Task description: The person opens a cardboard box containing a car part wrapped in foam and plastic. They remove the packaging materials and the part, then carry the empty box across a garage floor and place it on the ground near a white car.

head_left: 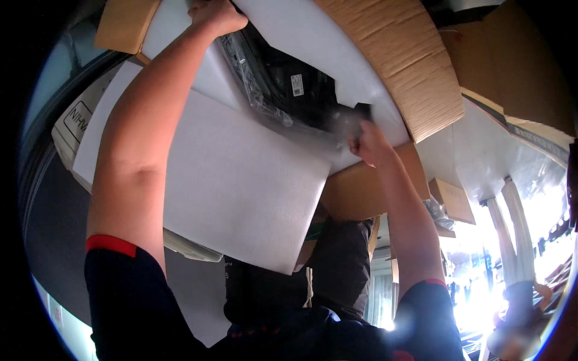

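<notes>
Grips a bagged black part with curled left hand and blurred right hand, risking a slip through loose, slick plastic.

- pretty open over the black bagged part, between left hand and right hand
- big white foam sheet kinda blocks the near side
- brown cardboard flap walls off the far right

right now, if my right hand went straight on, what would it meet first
Likely the plastic-wrapped black part, which your right hand seems to touch; blur leaves the depth unclear.
</notes>
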Demonstrator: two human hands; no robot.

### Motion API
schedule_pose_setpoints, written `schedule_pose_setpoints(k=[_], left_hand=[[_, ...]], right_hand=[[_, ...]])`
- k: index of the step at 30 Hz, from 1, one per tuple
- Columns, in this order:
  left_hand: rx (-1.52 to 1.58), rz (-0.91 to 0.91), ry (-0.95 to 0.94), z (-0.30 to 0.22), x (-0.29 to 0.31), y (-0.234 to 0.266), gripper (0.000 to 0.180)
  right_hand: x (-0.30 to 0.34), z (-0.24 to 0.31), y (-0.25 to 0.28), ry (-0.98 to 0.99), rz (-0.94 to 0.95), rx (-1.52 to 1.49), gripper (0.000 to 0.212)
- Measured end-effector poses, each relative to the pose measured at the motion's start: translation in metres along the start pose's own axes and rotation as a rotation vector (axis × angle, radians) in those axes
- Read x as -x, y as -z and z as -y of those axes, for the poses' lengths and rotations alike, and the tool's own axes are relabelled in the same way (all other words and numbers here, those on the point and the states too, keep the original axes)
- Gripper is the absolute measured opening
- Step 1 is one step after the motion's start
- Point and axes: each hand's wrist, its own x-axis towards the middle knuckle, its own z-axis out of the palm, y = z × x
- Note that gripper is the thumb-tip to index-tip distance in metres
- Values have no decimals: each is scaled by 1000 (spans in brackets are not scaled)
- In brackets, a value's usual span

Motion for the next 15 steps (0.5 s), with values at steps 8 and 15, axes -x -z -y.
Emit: schedule_pose_setpoints(k=[8,15], left_hand=[[144,-89,57,11,1,-1,114],[36,-100,54,8,-3,-14,122]], right_hand=[[19,2,6,-30,171,120,27],[4,0,14,-118,133,116,27]])
